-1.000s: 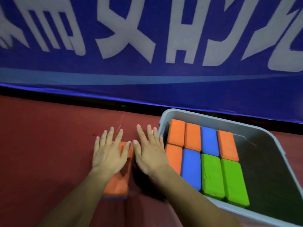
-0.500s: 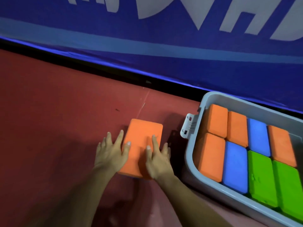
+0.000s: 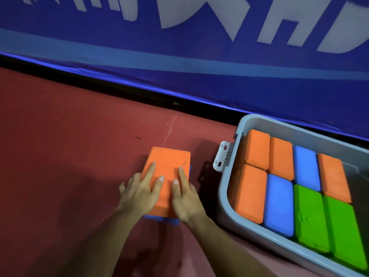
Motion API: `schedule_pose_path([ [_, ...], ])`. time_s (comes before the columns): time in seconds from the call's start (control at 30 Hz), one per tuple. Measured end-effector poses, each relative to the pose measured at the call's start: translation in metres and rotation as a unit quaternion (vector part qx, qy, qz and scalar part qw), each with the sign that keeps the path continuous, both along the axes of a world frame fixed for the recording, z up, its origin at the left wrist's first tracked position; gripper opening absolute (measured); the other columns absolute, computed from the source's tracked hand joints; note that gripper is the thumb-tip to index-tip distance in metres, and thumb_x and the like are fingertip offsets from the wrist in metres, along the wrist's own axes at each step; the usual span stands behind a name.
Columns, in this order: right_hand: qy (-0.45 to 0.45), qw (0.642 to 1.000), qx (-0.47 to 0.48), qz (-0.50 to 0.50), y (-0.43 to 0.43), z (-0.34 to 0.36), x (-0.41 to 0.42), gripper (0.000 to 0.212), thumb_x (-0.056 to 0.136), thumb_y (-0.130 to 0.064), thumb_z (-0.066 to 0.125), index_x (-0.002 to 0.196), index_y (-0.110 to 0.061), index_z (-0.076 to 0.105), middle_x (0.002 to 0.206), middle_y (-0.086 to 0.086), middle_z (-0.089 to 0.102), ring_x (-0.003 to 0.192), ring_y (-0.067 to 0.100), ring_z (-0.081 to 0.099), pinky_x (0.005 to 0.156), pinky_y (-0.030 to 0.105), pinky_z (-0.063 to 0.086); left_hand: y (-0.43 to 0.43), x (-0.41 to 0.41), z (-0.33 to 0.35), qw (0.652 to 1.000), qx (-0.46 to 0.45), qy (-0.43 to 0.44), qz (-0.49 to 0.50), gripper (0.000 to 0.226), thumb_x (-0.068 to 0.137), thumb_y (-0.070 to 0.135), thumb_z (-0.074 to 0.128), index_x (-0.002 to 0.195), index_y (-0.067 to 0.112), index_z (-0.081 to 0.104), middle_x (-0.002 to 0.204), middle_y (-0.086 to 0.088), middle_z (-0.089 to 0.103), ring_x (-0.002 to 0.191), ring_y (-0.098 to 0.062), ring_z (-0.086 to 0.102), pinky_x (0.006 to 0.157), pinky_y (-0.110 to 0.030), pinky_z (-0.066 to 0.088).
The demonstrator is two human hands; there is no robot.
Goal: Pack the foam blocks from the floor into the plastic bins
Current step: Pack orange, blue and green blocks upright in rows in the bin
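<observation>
An orange foam block [image 3: 169,160] lies on the red floor, stacked on a blue block [image 3: 169,221] of which only thin edges show. My left hand [image 3: 139,193] holds the orange block's near left edge, forefinger and thumb on top and the other fingers down its side. My right hand [image 3: 185,199] holds the near right edge the same way. To the right stands the grey plastic bin [image 3: 225,206], holding a flat layer of orange [image 3: 249,194], blue [image 3: 279,204] and green [image 3: 311,216] blocks.
A blue banner wall [image 3: 179,66] with white lettering runs along the back, above a dark strip at the floor. The bin's white latch [image 3: 222,155] sticks out toward the stack. Bare red floor stretches to the left.
My hands have slid back to the near end of the orange block and taken its side edges. The blue block's edges now show beneath it. The view has shifted, so the bin sits further right.
</observation>
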State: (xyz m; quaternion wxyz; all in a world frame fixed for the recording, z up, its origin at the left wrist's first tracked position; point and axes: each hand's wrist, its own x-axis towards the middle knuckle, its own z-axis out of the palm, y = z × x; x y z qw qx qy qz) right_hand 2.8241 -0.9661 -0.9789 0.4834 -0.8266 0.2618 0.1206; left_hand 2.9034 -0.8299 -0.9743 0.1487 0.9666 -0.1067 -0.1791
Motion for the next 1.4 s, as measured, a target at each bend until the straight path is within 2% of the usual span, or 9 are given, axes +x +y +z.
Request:
schedule_pose_path([
  [0.23, -0.122, 0.991, 0.034, -0.034, -0.001, 0.066, 0.016, 0.056, 0.106, -0.057, 0.023, 0.159, -0.05, 0.006, 0.171, 0.002, 0.01, 0.157, 0.018, 0.008, 0.125, 0.039, 0.011, -0.006, 0.016, 0.076, 0.992, -0.105, -0.06, 0.015, 0.064, 0.098, 0.063, 0.035, 0.157, 0.04, 0.026, 0.156, -0.011, 0.034, 0.144, -0.034, 0.033, 0.119, -0.044, 0.027],
  [0.47, -0.264, 0.959, -0.014, -0.101, -0.06, 0.132, 0.011, 0.057, 0.108, -0.053, 0.028, 0.161, -0.038, 0.017, 0.168, -0.008, 0.021, 0.154, 0.008, 0.017, 0.127, 0.039, 0.015, -0.074, 0.011, 0.151, 0.98, -0.155, -0.121, -0.008, 0.062, 0.098, 0.065, 0.032, 0.155, 0.039, 0.034, 0.17, -0.003, 0.005, 0.146, -0.04, 0.032, 0.118, -0.045, 0.026],
  [0.6, -0.303, 0.934, -0.056, -0.18, -0.119, 0.165, -0.016, 0.062, 0.107, -0.051, 0.03, 0.163, -0.025, 0.019, 0.167, -0.004, 0.026, 0.153, 0.012, 0.024, 0.124, 0.028, 0.017, -0.142, -0.009, 0.169, 0.966, -0.211, -0.136, -0.067, 0.065, 0.099, 0.063, 0.03, 0.156, 0.033, 0.035, 0.17, -0.001, 0.009, 0.152, -0.03, 0.024, 0.121, -0.042, 0.021],
  [0.77, -0.325, 0.886, -0.093, -0.318, -0.191, 0.201, -0.076, 0.087, 0.087, -0.08, 0.028, 0.152, -0.024, 0.04, 0.149, 0.002, 0.052, 0.137, 0.017, 0.047, 0.116, 0.042, 0.037, -0.234, -0.055, 0.193, 0.934, -0.298, -0.116, -0.161, 0.087, 0.09, 0.08, 0.025, 0.156, 0.025, 0.037, 0.167, -0.007, 0.023, 0.156, -0.026, 0.01, 0.126, -0.035, 0.004],
  [0.9, -0.362, 0.836, -0.151, -0.385, -0.239, 0.23, -0.124, 0.072, 0.088, -0.075, 0.029, 0.132, -0.026, 0.056, 0.127, -0.003, 0.065, 0.119, 0.014, 0.058, 0.104, 0.038, 0.046, -0.299, -0.101, 0.208, 0.885, -0.37, -0.073, -0.272, 0.097, 0.086, 0.088, 0.016, 0.156, 0.025, 0.036, 0.162, -0.001, 0.035, 0.152, -0.014, 0.024, 0.124, -0.024, 0.011],
  [0.97, -0.365, 0.82, -0.174, -0.406, -0.257, 0.24, -0.144, 0.064, 0.093, -0.07, 0.033, 0.131, -0.025, 0.057, 0.128, -0.004, 0.063, 0.119, 0.013, 0.057, 0.103, 0.035, 0.045, -0.322, -0.124, 0.214, 0.863, -0.407, -0.009, -0.3, 0.083, 0.092, 0.079, 0.02, 0.16, 0.031, 0.026, 0.163, 0.003, 0.033, 0.149, -0.009, 0.028, 0.117, -0.015, 0.015],
  [1.1, -0.339, 0.798, -0.203, -0.455, -0.291, 0.249, -0.183, 0.057, 0.104, -0.05, 0.044, 0.15, -0.016, 0.042, 0.148, 0.003, 0.047, 0.134, 0.016, 0.045, 0.103, 0.024, 0.033, -0.362, -0.16, 0.213, 0.826, -0.427, 0.045, -0.365, 0.076, 0.081, 0.088, 0.01, 0.15, 0.062, -0.011, 0.167, 0.008, 0.02, 0.15, -0.011, 0.026, 0.123, -0.034, 0.023],
  [1.27, -0.28, 0.812, -0.206, -0.47, -0.328, 0.232, -0.212, 0.045, 0.101, -0.055, 0.044, 0.121, -0.022, 0.068, 0.12, -0.002, 0.07, 0.112, 0.014, 0.062, 0.093, 0.032, 0.046, -0.404, -0.191, 0.185, 0.813, -0.417, 0.056, -0.403, 0.067, 0.08, 0.092, 0.0, 0.143, 0.072, -0.004, 0.166, 0.01, 0.024, 0.151, -0.01, 0.026, 0.124, -0.042, 0.023],
  [1.4, -0.22, 0.843, -0.129, -0.473, -0.347, 0.211, -0.217, 0.046, 0.103, -0.058, 0.041, 0.141, -0.035, 0.054, 0.133, -0.008, 0.065, 0.123, 0.015, 0.058, 0.09, 0.026, 0.036, -0.428, -0.195, 0.165, 0.828, -0.395, 0.064, -0.393, 0.073, 0.078, 0.091, -0.008, 0.147, 0.068, 0.0, 0.163, 0.008, 0.031, 0.148, -0.013, 0.033, 0.121, -0.041, 0.028],
])
